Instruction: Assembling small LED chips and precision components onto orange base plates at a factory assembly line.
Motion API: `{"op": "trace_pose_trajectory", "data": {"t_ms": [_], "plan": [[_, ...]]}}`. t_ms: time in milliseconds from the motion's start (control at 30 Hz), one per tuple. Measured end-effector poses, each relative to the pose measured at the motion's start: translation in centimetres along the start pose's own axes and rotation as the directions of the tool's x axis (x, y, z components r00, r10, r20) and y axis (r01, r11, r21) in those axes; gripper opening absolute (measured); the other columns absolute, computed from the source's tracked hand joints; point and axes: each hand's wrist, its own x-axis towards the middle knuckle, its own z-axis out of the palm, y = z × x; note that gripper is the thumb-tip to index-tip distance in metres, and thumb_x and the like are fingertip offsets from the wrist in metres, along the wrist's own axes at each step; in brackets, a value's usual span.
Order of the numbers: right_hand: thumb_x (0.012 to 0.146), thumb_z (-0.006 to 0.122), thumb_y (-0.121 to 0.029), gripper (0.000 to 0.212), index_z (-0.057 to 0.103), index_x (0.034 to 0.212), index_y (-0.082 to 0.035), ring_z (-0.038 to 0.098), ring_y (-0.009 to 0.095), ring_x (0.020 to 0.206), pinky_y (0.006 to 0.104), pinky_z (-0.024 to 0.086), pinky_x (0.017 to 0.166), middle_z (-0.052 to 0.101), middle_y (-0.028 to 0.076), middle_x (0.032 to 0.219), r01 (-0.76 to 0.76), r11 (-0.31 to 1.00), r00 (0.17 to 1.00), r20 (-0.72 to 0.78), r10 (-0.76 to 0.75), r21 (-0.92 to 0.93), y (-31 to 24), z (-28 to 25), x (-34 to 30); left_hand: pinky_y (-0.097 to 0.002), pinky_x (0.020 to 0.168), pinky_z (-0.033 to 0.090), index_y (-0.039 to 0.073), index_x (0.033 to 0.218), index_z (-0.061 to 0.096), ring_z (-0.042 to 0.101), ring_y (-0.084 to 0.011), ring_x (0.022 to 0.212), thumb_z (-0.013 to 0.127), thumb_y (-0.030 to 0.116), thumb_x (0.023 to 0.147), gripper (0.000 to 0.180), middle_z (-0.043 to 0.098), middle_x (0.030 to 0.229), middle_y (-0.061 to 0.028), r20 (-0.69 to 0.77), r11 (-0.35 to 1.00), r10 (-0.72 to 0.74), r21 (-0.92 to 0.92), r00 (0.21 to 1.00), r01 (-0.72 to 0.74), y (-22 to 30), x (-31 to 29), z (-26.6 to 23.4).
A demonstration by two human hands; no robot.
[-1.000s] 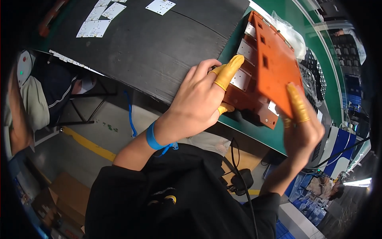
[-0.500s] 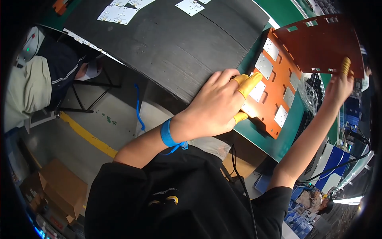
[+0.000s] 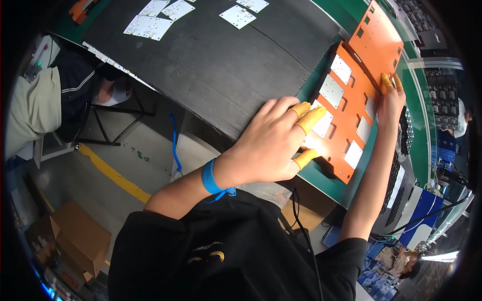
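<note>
An orange hinged tray (image 3: pixel 351 123) lies at a slant on the green table, with square white boards (image 3: pixel 331 91) seated in two rows. Its lid (image 3: pixel 376 37) stands raised on the far side, brightly lit. My left hand (image 3: pixel 273 140), in yellow finger cots, grips the tray's near left edge, with two fingers over one board and the thumb near the corner. My right hand (image 3: pixel 391 103) has its cot-covered fingertips at the lid's near right edge; its thumb is hidden. A blue band (image 3: pixel 210 176) circles my left wrist.
A black mat (image 3: pixel 201 70) covers the table to the left, with loose white boards (image 3: pixel 149 27) at its far side. Another person's legs (image 3: pixel 37 108) are at the far left. A cardboard box (image 3: pixel 80 236) sits on the floor. A dark cable (image 3: pixel 307 241) runs beside me.
The lid has swung on its hinge and moved up and left in view, its face turning from dark to bright. My right hand has come left with it; my left hand stays at the tray.
</note>
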Motion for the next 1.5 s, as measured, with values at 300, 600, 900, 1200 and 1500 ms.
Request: {"op": "trace_pose_trajectory", "data": {"t_ms": [300,600,900,1200,1500], "plan": [[0.093,0.059,-0.011,0.048,0.042,0.134,0.007,0.056,0.015,0.106,0.0257,0.045,0.089,0.057,0.013,0.122,0.015,0.993,1.0,0.02,-0.013,-0.116,1.0,-0.3,-0.4,-0.0431,0.092,0.04,-0.004,0.126,0.052,0.051,-0.035,0.11,0.073,0.018,0.076,0.059,0.058,0.114,-0.0194,0.026,1.0,-0.005,0.018,1.0,0.004,0.1,0.1,-0.1],[0.089,0.058,0.0,0.053,0.038,0.137,0.006,0.057,0.023,0.114,0.0308,0.048,0.094,0.052,0.019,0.13,0.079,0.993,0.99,0.121,-0.068,-0.085,0.9,-2.7,-2.9,-0.0363,0.081,0.05,-0.001,0.115,0.058,0.062,-0.0336,0.093,0.072,0.006,0.077,0.04,0.061,0.107,-0.0202,-0.075,0.958,-0.212,-0.213,0.974,0.192,1.2,1.5,-1.0],[0.087,0.064,-0.005,0.031,0.059,0.117,0.003,0.061,0.021,0.106,0.0307,0.048,0.093,0.062,0.013,0.113,0.358,0.904,0.934,0.082,-0.349,-0.232,2.0,-3.2,-6.6,-0.0448,0.083,0.045,-0.009,0.121,0.053,0.051,-0.0368,0.099,0.064,0.015,0.084,0.045,0.058,0.108,-0.022,-0.145,0.62,-0.165,0.754,0.976,0.217,-7.8,5.4,-6.8],[0.085,0.066,-0.006,0.026,0.065,0.111,-0.001,0.059,0.009,0.07,0.0244,0.049,0.061,0.066,0.007,0.085,0.258,0.932,0.944,-0.14,-0.3,-0.256,-1.2,-8.1,-4.2,-0.0443,0.088,0.044,-0.008,0.107,0.058,0.048,-0.0378,0.102,0.065,0.013,0.083,0.032,0.056,0.108,-0.0222,-0.131,0.594,-0.17,0.777,0.977,0.208,-7.6,4.5,-5.9],[0.086,0.061,-0.018,0.029,0.066,0.111,-0.003,0.064,0.035,0.099,0.0399,0.048,0.087,0.067,0.019,0.106,0.168,0.346,0.863,-0.031,-0.504,-0.923,2.1,-12.4,-0.7,-0.0412,0.085,0.047,-0.005,0.109,0.055,0.056,-0.0354,0.096,0.07,0.005,0.078,0.036,0.058,0.107,-0.0205,-0.19,0.79,-0.294,0.503,0.937,0.35,-6.0,6.2,-6.7]]}}
